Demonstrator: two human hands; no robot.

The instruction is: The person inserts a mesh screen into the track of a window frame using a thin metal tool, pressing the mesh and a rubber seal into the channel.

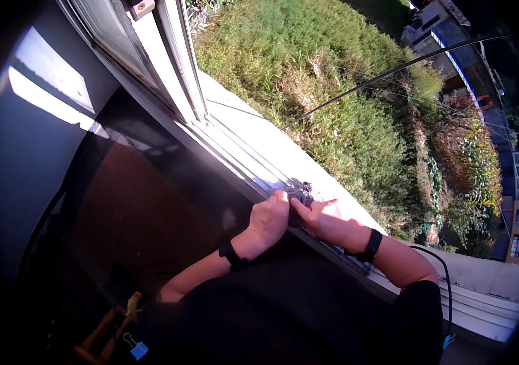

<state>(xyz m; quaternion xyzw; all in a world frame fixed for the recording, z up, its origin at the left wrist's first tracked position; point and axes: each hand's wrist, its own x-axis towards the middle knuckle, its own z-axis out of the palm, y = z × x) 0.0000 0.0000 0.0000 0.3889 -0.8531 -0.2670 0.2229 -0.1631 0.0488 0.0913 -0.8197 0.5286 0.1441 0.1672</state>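
Observation:
Over the white window track [247, 159], my left hand [269, 215] is closed in a fist against a dark, crumpled grey cloth [299, 196]. My right hand [327, 219] presses on the same cloth from the other side, its index finger pointing in toward the left hand. The two hands nearly touch, with the cloth bunched between and beyond them. Part of the cloth is hidden behind the fingers. Both wrists wear black bands.
A sliding window frame [174, 61] stands at the upper left. Outside lies a sunlit white ledge [290, 149], with overgrown grass [332, 121] below and a black cable [387, 72] crossing. A blue binder clip [138, 349] and a yellow-handled item [133, 303] are at the lower left.

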